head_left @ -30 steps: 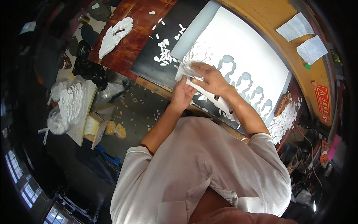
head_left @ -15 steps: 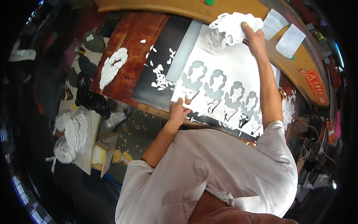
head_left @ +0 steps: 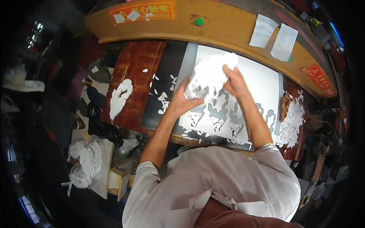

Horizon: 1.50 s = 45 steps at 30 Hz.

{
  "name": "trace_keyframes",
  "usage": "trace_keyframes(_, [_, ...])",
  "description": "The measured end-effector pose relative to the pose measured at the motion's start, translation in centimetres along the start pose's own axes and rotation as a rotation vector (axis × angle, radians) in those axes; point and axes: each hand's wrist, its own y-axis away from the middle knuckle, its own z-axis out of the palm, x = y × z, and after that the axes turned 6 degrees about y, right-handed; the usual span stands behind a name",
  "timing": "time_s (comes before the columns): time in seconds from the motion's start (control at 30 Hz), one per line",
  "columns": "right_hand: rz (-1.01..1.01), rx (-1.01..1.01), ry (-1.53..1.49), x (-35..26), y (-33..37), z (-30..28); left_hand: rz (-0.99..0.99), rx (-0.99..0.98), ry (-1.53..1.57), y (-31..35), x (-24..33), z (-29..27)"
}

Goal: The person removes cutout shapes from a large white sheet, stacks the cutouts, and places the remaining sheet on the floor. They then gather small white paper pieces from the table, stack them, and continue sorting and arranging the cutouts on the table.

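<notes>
Between both hands, above a white sheet (head_left: 262, 76), is a bunch of white cut-out pieces (head_left: 213, 70) with wavy edges. My right hand (head_left: 235, 81) grips the bunch at its right side, thumb on top. At the left end, my left hand (head_left: 183, 99) closes round its edge, thumb toward me and fingers on the far side. A row of wavy openings runs along the near part of the sheet, partly hidden by my right forearm. Small white scraps (head_left: 163, 100) are scattered on the black board beside my left hand.
A yellow machine beam (head_left: 224, 32) spans the far side. White pieces (head_left: 121, 98) lie on the red-brown board at left. A heap of white scraps (head_left: 291, 127) and a brown openwork block (head_left: 284, 107) sit at right. Bagged white stacks (head_left: 91, 159) stand lower left.
My right hand has brought the bunch nearer and leftward, from beside the beam to over the sheet. My left hand has left the sheet's near corner and taken the bunch's left end.
</notes>
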Motion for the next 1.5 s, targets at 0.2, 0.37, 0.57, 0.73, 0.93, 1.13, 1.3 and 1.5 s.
trace_keyframes(0.2, [0.054, 0.071, -0.062, 5.4, 4.6, -6.1, -0.140, 0.001, -0.015, -0.1, -3.6, 0.4])
trace_keyframes(0.37, [0.167, 0.225, 0.255, 5.4, 7.5, -10.4, -0.009, 0.027, -0.439, -0.4, -6.0, 1.7])
trace_keyframes(0.57, [0.272, 0.029, 1.008, 2.1, 7.5, -11.2, 0.006, -0.103, -0.473, -1.2, -7.2, 2.2])
trace_keyframes(0.73, [0.290, -0.033, 1.252, 1.6, 6.6, -8.9, -0.041, -0.144, -0.459, -2.3, -7.0, 3.2])
trace_keyframes(0.93, [-0.029, -0.139, 1.340, 1.8, 7.6, -9.3, 0.089, -0.042, -0.500, -1.3, -6.5, 3.8])
trace_keyframes(1.13, [-0.101, -0.206, 1.442, 4.3, 6.2, -9.8, 0.044, -0.125, -0.648, -2.7, -6.3, 5.3])
trace_keyframes(1.3, [-0.146, -0.170, 1.343, 2.7, 8.2, -9.9, 0.181, -0.085, -0.526, -2.7, -4.6, 7.8])
trace_keyframes(1.5, [-0.140, -0.222, 1.375, 3.0, 7.0, -7.6, 0.161, -0.144, -0.541, -2.0, -4.6, 6.4])
